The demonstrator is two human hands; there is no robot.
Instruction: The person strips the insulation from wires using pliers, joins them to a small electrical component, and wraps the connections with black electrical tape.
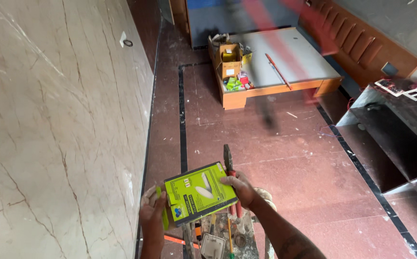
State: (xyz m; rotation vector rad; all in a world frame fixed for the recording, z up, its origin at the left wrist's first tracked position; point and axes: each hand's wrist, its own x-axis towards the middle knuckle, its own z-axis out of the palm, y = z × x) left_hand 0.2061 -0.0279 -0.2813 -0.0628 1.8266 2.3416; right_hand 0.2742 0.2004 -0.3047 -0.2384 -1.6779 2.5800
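Reddish stone floor [285,158] with black inlay strips filled the room, and a pale veined marble wall [50,120] ran along the nine o'clock side. Nearest, at six o'clock, the left hand [151,216] gripped the lower corner of a flat lime-green cardboard box [199,193], fingers curled shut around its edge. The right hand [239,188] pinched the box's three o'clock edge while also clasping red-handled pliers [229,168] against it. The box looked sealed, so opening it seemed yet to be done. Below the hands stood a dusty stool top [232,235] strewn with small tools, close to the wall. Farther off, toward twelve o'clock, a low wooden platform [285,62] carried a brown carton [229,60], with wide bare floor between.
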